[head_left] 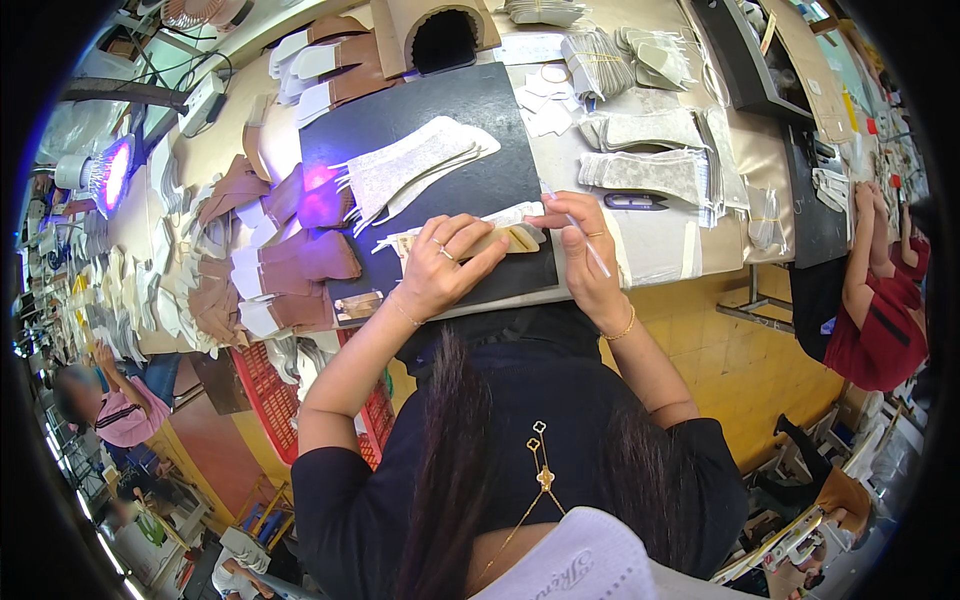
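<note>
While I am standing here watching, the person is working at a table (655, 240) with a dark mat (465, 95) on it. The left hand (455, 262) is bending its fingers over a small yellow piece (521, 238) and pressing it down. The yellow piece is lying on a pale strip (515, 213) near the front of the mat, between the two hands. The right hand (585, 250) is pinching a thin white stick (598, 260) that is looking like a pen. I am not able to tell if its tip is touching the strip, because the fingers are hiding it.

Just behind, a pile of pale pieces (420, 165) is resting on the mat, with its stringy ends pointing left. Brown pieces (300, 262) are lying to the left, and dark snips (635, 201) are waiting on the right.

I am thinking the yellow piece could be slipping soon if the left hand is pushing too lightly or to one side. Then the stick could be going to the wrong place. If an arm is bumping the pile, the pieces could be sliding into the way. The stringy ends could also be catching on a finger and pulling the strip crooked.
</note>
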